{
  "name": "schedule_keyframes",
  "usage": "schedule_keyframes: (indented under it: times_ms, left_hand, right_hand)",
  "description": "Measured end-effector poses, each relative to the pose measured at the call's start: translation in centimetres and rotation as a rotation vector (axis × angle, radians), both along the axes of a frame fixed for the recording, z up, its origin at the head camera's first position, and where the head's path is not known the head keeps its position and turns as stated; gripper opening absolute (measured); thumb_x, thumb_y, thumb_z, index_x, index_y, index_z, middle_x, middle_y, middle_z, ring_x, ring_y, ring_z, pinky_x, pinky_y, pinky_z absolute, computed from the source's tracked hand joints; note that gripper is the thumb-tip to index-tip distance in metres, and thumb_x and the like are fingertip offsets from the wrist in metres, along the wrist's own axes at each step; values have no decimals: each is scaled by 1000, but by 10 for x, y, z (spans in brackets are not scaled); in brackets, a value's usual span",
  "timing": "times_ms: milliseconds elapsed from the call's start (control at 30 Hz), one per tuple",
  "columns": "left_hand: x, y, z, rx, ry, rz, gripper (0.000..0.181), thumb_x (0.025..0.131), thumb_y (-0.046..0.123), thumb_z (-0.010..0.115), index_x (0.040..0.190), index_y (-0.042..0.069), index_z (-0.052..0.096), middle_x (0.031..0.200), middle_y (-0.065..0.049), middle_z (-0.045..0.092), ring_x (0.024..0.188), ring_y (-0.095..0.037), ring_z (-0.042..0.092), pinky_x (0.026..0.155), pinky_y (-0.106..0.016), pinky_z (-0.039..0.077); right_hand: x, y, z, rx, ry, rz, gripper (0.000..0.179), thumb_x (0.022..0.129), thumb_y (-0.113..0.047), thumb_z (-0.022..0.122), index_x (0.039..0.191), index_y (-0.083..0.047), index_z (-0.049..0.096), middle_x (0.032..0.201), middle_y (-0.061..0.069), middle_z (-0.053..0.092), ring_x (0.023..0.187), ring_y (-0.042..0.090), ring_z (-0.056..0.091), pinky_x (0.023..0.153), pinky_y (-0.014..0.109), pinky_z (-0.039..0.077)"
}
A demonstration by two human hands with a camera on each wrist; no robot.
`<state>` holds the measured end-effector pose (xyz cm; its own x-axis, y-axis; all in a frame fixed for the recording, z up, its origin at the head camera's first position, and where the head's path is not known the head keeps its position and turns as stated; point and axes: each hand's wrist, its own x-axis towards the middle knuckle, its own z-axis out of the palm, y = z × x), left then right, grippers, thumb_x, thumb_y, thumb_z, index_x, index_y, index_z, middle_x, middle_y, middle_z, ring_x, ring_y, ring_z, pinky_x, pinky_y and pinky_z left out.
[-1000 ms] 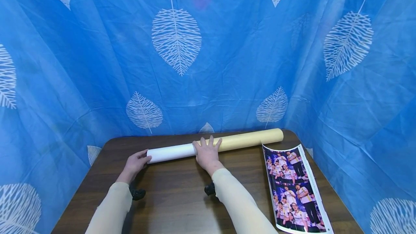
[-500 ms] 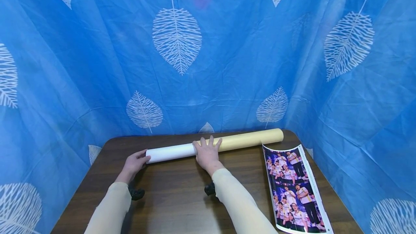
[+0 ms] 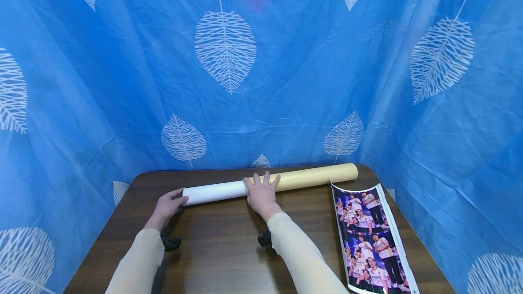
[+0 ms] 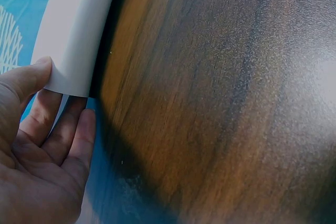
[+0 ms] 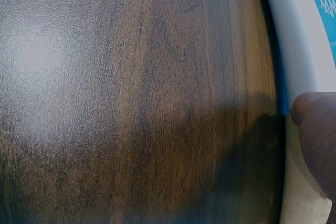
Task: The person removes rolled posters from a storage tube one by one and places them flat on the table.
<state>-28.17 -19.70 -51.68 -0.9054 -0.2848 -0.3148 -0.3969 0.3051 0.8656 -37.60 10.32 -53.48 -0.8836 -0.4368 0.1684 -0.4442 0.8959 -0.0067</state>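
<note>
A white paper roll [image 3: 214, 193] lies along the back of the table, its right end meeting a pale yellow tube [image 3: 316, 176]. Whether it runs on inside the tube is hidden under my hand. At the roll's left end my left hand [image 3: 167, 205] pinches the rim; the left wrist view shows the thumb [image 4: 39, 74] outside and fingertips behind the edge. My right hand [image 3: 261, 196] rests over the joint, fingers spread and straight across the tube. In the right wrist view, only part of that hand [image 5: 320, 140] shows, by the seam between white and yellow.
To the right, a glossy photo print [image 3: 369, 239] with curled edges lies close to the tube. Brown wood grain covers the table [image 3: 220, 248]. A blue curtain [image 3: 286, 80] with white leaf patterns hangs behind it and on both sides.
My left hand has drawn the white roll slightly leftward, so a little more white shows. My right hand keeps its place on the tube. The head view has shifted a little.
</note>
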Motion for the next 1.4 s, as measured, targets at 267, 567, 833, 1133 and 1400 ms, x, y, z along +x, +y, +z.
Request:
schedule_keyframes:
  times_ms: [267, 567, 833, 1133, 1400]
  left_hand:
    - [3, -2, 1, -9, -3, 6, 64, 106, 24, 58, 159, 0, 30, 163, -33, 17, 146, -51, 25, 111, -55, 39]
    - [4, -14, -6, 7, 26, 3, 66, 106, 25, 59, 158, -3, 29, 163, -33, 19, 145, -51, 29, 110, -57, 38]
    - [6, -16, -2, 13, 13, 17, 66, 106, 25, 58, 158, -3, 29, 162, -33, 19, 145, -51, 29, 111, -56, 38]
    - [10, -20, 0, 4, 18, 12, 67, 106, 26, 57, 158, -5, 28, 162, -34, 19, 144, -51, 30, 111, -57, 37]
    - [12, -24, 2, -22, 14, 0, 66, 106, 26, 57, 158, -4, 28, 162, -34, 18, 144, -52, 28, 111, -56, 38]
  right_hand:
    - [2, 1, 0, -3, -2, 4, 54, 92, -37, 73, 142, -35, 54, 146, 9, 52, 143, 52, 33, 108, 83, 14]
    - [1, 3, -3, -5, 22, 9, 57, 90, -37, 77, 142, -35, 53, 146, 9, 52, 143, 52, 34, 107, 83, 13]
    - [1, 1, -3, -4, 13, 9, 57, 90, -36, 76, 143, -34, 53, 146, 10, 52, 142, 53, 34, 107, 83, 14]
    - [3, 1, 2, 11, -2, 2, 58, 91, -36, 75, 144, -34, 52, 146, 10, 51, 143, 52, 33, 107, 83, 15]
    - [2, 0, 2, 8, 2, 4, 57, 90, -36, 75, 143, -34, 53, 145, 9, 52, 143, 53, 33, 107, 83, 14]
